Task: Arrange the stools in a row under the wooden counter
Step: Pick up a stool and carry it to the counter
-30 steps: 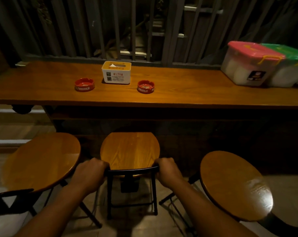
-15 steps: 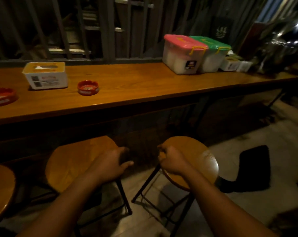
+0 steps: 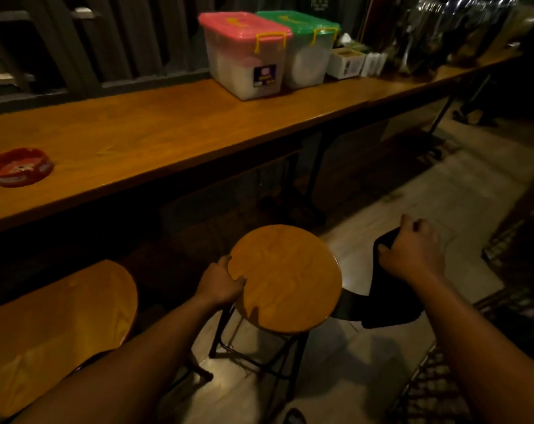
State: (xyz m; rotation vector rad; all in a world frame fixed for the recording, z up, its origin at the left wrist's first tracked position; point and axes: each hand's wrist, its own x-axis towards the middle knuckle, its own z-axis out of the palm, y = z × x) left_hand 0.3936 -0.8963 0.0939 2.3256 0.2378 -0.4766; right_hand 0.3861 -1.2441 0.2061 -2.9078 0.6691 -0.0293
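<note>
Ashtray is seen at the far left on the surface, with two lidded boxes farther right. Below, one stool is parked at the left with its seat partly beneath the surface edge. The middle stool stands on the floor, out from under the surface. Its left rim is clasped by the left hand, fingers curled on the seat edge. The right hand is closed on the black backrest of that stool. The stool is judged rigid and fairly light, its glossy seat slippery; rim and backrest are judged the best holds.
</note>
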